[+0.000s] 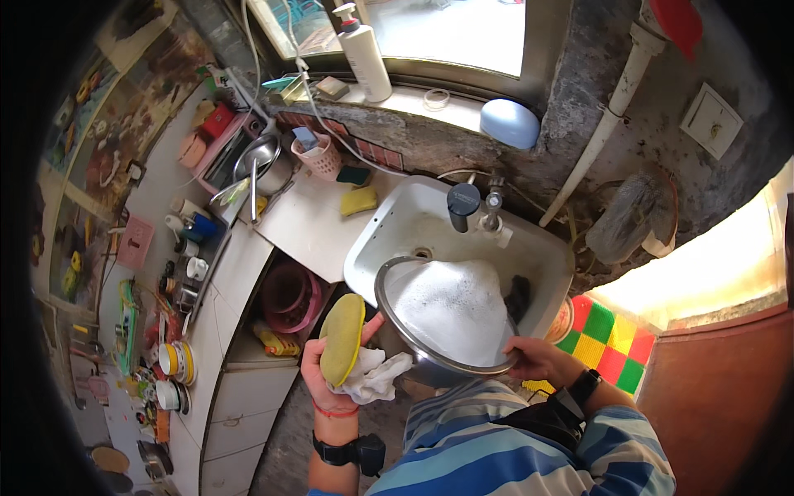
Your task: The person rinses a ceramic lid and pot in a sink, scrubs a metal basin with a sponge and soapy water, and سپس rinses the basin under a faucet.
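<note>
My left hand (315, 376) is closed around an oval yellow sponge pad (341, 341) and a crumpled white cloth (374, 376). The tip of one finger shows beside the pad, close to the rim of a round metal basin (428, 358). White suds (446, 310) cover what the basin holds. At the basin's right, my right hand (535, 359) grips the rim. The basin overlaps the front of a white ceramic sink (397, 217) and is near my body; whether it rests on the sink's edge cannot be told. A dark item (517, 301) lies in the sink.
A faucet (493, 204) stands behind the sink. On the counter are a yellow sponge (358, 201), a dark green scouring pad (353, 175), a pink basket (319, 156) and a metal pot (273, 167). The sill holds a pump bottle (366, 62) and a blue oval object (510, 123).
</note>
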Motion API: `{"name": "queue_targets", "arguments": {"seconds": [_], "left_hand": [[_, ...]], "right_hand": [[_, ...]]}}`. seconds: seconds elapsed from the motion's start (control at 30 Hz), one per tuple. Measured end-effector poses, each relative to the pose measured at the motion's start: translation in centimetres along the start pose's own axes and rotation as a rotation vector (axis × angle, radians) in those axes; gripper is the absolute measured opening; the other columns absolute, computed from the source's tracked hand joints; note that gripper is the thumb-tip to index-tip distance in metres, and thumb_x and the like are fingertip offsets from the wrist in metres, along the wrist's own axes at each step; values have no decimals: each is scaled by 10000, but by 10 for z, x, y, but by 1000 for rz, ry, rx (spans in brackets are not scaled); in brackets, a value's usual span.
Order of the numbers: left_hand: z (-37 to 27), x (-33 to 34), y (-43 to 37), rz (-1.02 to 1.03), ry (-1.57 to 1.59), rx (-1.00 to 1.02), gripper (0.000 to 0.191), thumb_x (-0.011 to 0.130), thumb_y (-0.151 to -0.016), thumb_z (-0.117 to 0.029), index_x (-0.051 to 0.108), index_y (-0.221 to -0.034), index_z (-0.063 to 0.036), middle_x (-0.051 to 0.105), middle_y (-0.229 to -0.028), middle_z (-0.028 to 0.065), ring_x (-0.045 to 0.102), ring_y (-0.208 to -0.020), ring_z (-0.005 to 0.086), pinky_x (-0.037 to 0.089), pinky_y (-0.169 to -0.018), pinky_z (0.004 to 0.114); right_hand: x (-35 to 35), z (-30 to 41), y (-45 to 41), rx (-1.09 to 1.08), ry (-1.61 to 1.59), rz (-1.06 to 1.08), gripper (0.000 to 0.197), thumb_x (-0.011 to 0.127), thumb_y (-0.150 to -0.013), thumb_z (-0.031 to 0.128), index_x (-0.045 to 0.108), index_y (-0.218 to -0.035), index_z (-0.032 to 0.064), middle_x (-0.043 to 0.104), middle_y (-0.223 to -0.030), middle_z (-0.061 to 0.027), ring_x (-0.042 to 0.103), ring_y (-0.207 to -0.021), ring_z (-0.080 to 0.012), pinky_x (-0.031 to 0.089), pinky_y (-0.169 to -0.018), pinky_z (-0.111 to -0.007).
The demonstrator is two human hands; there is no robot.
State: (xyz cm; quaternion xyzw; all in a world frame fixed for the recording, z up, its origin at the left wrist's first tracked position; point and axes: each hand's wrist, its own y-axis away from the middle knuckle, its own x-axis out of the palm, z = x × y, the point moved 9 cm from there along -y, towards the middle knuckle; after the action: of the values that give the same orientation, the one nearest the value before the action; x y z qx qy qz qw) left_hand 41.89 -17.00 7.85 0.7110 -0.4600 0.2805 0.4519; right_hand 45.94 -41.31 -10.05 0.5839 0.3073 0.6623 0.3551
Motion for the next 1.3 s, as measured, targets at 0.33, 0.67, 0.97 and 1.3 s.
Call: {"name": "queue_targets", "arguments": {"seconds": [0.33, 0.67, 0.97, 1.3], "left_hand": [[0, 52, -36, 214, -23, 109, 459, 357, -830, -330, 494, -1124, -5, 516, -961, 144, 539, -940, 343, 470, -779, 444], [0, 75, -71, 325, -47, 69, 481, 434, -848, -364, 467, -1137, 19, 482, -738, 20, 563, -750, 290, 486, -654, 386], [-11, 101, -94, 374, -13, -233, 312, 386, -801, -300, 475, -843, -3, 487, -801, 88, 526, -577, 258, 461, -528, 352], [-160, -87, -128, 17, -296, -105, 506, 361, -772, -318, 501, -1114, 28, 541, -1090, 189, 575, -739, 298, 489, -604, 401]], "right_hand": [[33, 16, -10, 79, -23, 258, 183, 493, -762, 107, 529, -890, -19, 613, -788, -129, 602, -636, -190, 467, -448, -201], [50, 7, -35, 94, -198, 422, 119, 487, -786, 121, 526, -776, 10, 556, -584, -40, 516, -408, -100, 440, -361, -173], [80, 4, -47, -107, -255, 363, 125, 481, -793, 118, 533, -797, 4, 550, -594, -36, 519, -419, -96, 438, -337, -187], [150, 39, -83, -352, 79, -95, 250, 486, -795, 96, 489, -989, -62, 578, -781, -89, 566, -560, -146, 493, -441, -210]]}}
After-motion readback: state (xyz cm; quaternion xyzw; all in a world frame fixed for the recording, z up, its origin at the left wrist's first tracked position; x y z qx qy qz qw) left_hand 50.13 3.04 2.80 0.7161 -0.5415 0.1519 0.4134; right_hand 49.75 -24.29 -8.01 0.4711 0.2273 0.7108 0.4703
